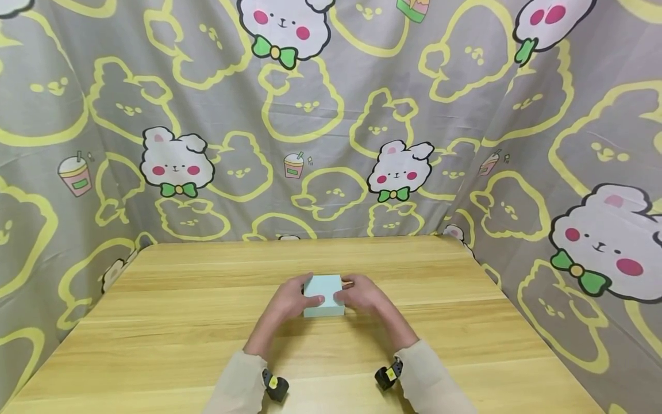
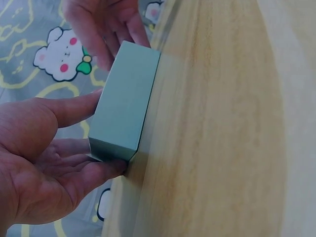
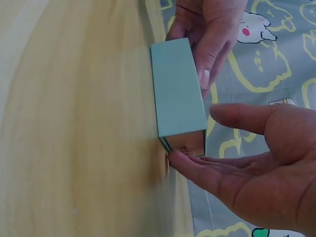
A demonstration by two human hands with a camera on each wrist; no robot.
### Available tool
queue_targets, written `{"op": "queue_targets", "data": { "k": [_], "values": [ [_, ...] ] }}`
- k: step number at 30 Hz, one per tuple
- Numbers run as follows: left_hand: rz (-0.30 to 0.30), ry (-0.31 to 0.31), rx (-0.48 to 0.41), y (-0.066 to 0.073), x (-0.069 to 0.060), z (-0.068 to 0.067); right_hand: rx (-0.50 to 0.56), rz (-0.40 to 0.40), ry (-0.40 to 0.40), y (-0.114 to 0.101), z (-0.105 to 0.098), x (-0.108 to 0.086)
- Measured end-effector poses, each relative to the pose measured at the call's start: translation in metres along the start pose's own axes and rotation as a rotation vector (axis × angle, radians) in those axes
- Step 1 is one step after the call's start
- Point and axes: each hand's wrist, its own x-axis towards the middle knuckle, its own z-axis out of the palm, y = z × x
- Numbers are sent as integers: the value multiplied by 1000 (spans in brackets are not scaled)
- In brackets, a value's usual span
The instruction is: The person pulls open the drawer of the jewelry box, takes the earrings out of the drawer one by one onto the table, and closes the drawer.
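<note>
A small mint-green box lies on the wooden table in front of the person. The left hand grips its left end, with the thumb over the top and the fingers along the side, as the left wrist view shows the box between them. At the other end is the right hand, thumb at the top face and fingertips touching the end. In the right wrist view that end of the box shows an orange-brown inner part beneath the green cover. What lies inside is hidden.
The wooden table has light planks and reaches back to a grey curtain printed with rabbits and yellow outlines. Curtain also hangs along both sides. Small black cameras sit on both wrists at the beige sleeves.
</note>
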Motion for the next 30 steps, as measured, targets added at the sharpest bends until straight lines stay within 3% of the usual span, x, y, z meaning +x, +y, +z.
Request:
{"op": "queue_targets", "data": {
  "k": [12,30],
  "values": [
    [-6,-1,-10,1,0,0,138,-2,101,14,-9,10],
    [-6,2,-10,-1,1,1,126,-13,59,20,0,19]
  ]
}}
